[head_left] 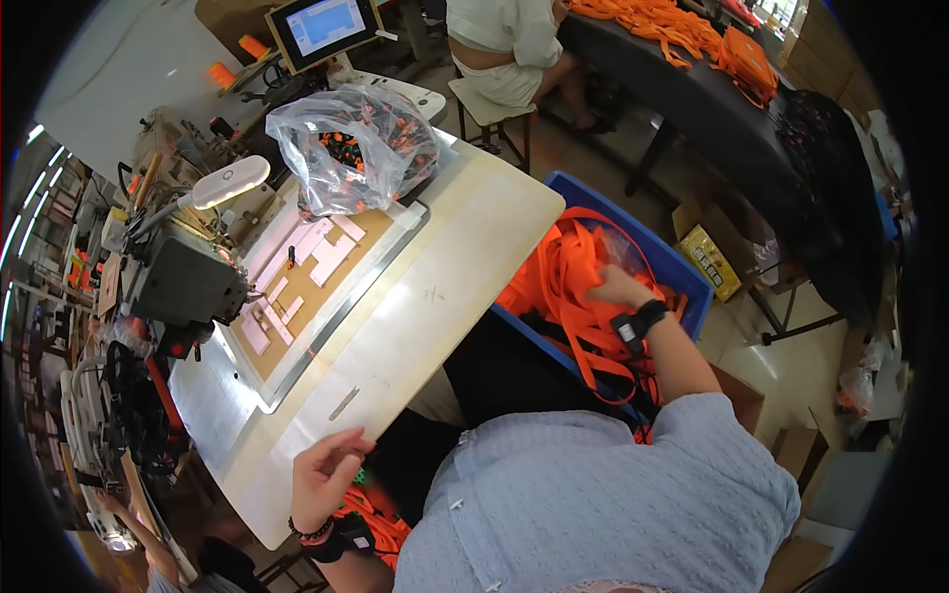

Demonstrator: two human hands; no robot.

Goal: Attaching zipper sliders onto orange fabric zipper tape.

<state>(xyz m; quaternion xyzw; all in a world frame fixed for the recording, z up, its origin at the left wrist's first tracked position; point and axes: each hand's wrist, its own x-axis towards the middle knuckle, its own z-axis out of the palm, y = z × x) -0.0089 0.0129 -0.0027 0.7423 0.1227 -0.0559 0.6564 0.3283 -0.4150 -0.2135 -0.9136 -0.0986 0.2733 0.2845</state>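
Observation:
My right hand (625, 289) reaches into a heap of orange webbing straps (568, 259) in a blue plastic bin (682, 265) to the right of the worktable. Its fingers curl onto a strap; the fingertips are partly hidden among the loops. At the table's near edge is my left hand (328, 476), its fingers loosely bent and the thumb apart, with nothing visible in it. More orange straps (381, 519) hang below that hand, beside my lap.
A sewing machine (183, 272) with a lit lamp (231, 182) stands at the left by a tan template board (306, 296) with pink pieces. Behind it sits a clear bag (356, 148) of small black-and-orange parts. Another person (504, 44) sits beyond, beside a dark table (692, 94).

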